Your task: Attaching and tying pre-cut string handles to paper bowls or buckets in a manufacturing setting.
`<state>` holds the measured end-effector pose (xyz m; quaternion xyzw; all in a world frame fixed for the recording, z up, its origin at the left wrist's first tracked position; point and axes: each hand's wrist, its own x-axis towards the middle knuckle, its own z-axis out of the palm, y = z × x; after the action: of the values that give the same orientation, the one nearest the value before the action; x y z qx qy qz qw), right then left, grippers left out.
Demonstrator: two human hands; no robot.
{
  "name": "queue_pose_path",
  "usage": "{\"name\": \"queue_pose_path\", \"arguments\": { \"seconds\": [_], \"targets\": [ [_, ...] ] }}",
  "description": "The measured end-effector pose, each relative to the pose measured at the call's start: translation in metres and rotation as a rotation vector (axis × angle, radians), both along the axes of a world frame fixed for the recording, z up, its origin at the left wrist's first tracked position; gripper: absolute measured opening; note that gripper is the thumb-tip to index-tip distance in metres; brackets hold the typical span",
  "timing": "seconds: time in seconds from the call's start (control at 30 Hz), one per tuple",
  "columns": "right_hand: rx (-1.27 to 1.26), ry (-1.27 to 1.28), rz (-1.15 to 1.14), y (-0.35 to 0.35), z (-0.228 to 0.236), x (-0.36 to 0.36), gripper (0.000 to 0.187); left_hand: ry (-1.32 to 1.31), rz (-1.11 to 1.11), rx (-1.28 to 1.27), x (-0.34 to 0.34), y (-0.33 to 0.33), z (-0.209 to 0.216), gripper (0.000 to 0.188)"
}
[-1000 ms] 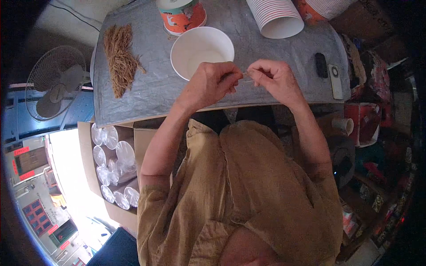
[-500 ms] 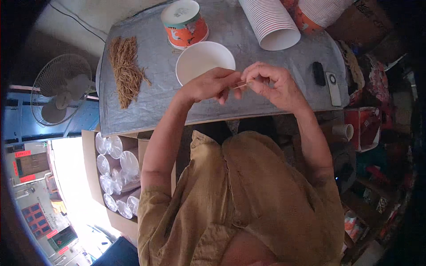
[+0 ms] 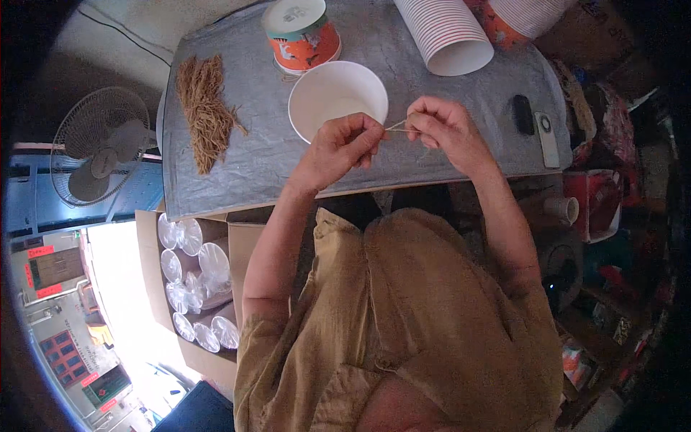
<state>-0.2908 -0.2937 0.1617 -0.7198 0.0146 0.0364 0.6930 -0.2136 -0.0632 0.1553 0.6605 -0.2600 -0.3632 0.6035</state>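
Observation:
A thin tan string point(image 3: 398, 129) is stretched between my two hands above the near part of the table. My left hand point(image 3: 342, 147) pinches one end, and my right hand point(image 3: 441, 131) pinches the other, with a short loose piece hanging below its fingers. Just behind my left hand a white paper bucket point(image 3: 338, 97) lies with its open mouth toward me. Farther back an orange and green printed paper bucket point(image 3: 302, 39) stands upside down. On the left side of the table lies a bundle of tan strings point(image 3: 204, 111).
Nested white paper buckets point(image 3: 446, 36) lie at the back, beside more printed ones point(image 3: 515, 21). A black object point(image 3: 523, 115) and a white remote point(image 3: 546, 139) rest at the right. Left are a fan point(image 3: 101, 151) and a carton point(image 3: 151, 252) of wrapped stacks. The grey-covered table point(image 3: 252, 162) ends before my lap.
My hands have moved slightly apart, drawing the string out straight between them. My left hand has turned so its fingers curl inward. The view has shifted slightly.

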Motion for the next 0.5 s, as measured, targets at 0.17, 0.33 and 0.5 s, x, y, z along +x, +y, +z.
{"name": "queue_pose_path", "arguments": {
  "seconds": [0.17,0.33,0.5],
  "targets": [
    [0.058,0.018,0.017,0.003,-0.008,-0.004,0.013,0.026,0.067,-0.024,-0.005,0.003,-0.005,0.023],
    [0.269,0.026,0.055,0.009,-0.012,-0.004,0.017,-0.123,0.125,-0.037,-0.009,0.003,-0.009,0.018],
    [0.423,0.074,0.000,0.020,-0.019,-0.002,0.014,-0.131,0.147,-0.051,-0.019,0.004,-0.008,0.017]
  ]
}}
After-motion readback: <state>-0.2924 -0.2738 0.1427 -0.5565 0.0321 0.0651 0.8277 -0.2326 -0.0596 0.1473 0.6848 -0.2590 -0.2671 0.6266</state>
